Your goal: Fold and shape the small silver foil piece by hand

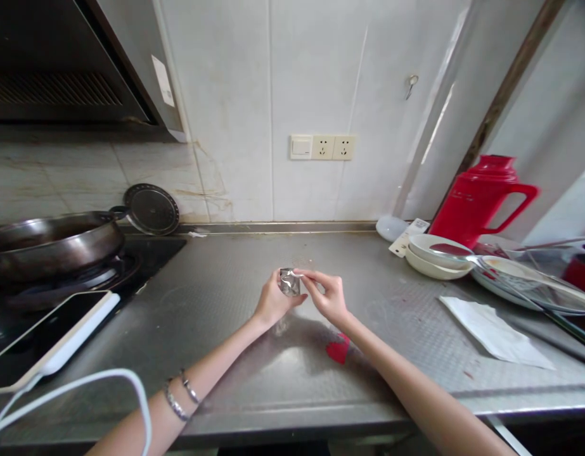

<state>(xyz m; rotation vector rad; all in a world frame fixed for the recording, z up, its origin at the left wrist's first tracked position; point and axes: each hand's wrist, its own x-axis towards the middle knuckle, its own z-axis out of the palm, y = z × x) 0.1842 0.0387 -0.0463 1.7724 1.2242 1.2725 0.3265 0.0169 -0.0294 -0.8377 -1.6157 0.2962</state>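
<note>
My left hand [272, 300] is wrapped round a small, shiny, see-through-looking container [289, 283] just above the middle of the counter. Its exact kind and contents are too small to tell. At the container's right edge, the fingers of my right hand [326, 294] are pinched together near its upper rim; what sits between the fingertips, if anything, I cannot make out. Below my right wrist a flat red scrap [338, 349] lies on the steel counter [292, 392].
To the left, a metal pan [59, 244] sits on the black stove, with a white-cased phone [49, 342] and cable in front. On the right stand a red thermos jug [480, 201], stacked bowls [437, 271], a plate with utensils, and a folded white paper napkin [496, 330].
</note>
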